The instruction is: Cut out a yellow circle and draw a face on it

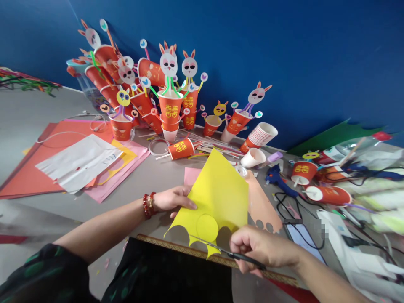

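Note:
My left hand (176, 198) pinches the left edge of a sheet of yellow paper (221, 189), thumb on top. A circle is drawn near the sheet's lower edge, and rounded bites are cut out on both sides of it. My right hand (252, 248) is closed around the dark handles of a pair of scissors (235, 255). The scissor blades lie across the paper just below the drawn circle. A small yellow scrap hangs down beside the blades. The sheet is tilted up above the table's front edge.
Red paper cups with rabbit faces (170, 103) stand along the blue wall. Pink and red paper sheets (104, 185) lie at left. On the right are peach paper (260, 202), a blue glue gun (280, 179), a phone (304, 240) and black cables. Stacked cups (260, 136) lean behind.

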Demonstrator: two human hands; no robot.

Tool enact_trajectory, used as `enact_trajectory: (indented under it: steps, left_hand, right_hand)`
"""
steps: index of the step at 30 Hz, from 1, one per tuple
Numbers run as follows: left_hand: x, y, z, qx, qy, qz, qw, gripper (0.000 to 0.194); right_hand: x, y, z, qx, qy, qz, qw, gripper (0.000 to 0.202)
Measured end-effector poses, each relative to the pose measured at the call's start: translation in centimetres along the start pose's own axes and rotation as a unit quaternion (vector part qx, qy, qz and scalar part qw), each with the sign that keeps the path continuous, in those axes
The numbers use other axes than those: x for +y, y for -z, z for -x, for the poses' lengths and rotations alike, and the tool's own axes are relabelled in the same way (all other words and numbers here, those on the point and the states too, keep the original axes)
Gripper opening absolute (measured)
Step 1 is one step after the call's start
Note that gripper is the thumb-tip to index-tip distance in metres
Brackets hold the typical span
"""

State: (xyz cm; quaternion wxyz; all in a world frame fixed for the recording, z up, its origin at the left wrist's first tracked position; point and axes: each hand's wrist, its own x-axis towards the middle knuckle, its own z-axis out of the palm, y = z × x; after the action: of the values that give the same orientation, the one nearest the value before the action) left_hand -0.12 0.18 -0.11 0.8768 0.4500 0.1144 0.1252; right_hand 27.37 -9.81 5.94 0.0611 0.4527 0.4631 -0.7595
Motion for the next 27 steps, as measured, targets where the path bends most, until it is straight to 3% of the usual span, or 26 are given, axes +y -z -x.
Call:
enact_trajectory:
  steps: [10, 15, 19, 27]
  left_hand:
    - [0.0, 0.0, 0.2, 0.029, -0.002, -0.017, 0.999, 0.022]
    - [-0.2, 0.0, 0.5, 0.069, -0.020, -0.017, 0.997, 0.022]
    - [-0.3, -0.1, 0.5, 0.062, -0.027, -0.032, 0.997, 0.026]
    - [-0.4, -1.0, 0.6, 0.056, -0.064, -0.056, 0.995, 0.028]
  right_hand:
    - [-0.1, -0.9, 0.6, 0.068, 0.012, 0.001, 0.998, 0.021]
    - [0.3, -2.0, 0.8, 0.087, 0.029, -0.032, 0.995, 0.042]
    - [1.5, -2.4, 0.3, 0.067, 0.060, -0.051, 0.995, 0.061]
    - [1.9, -3.0, -0.2, 0.060, 0.059, -0.077, 0.993, 0.070]
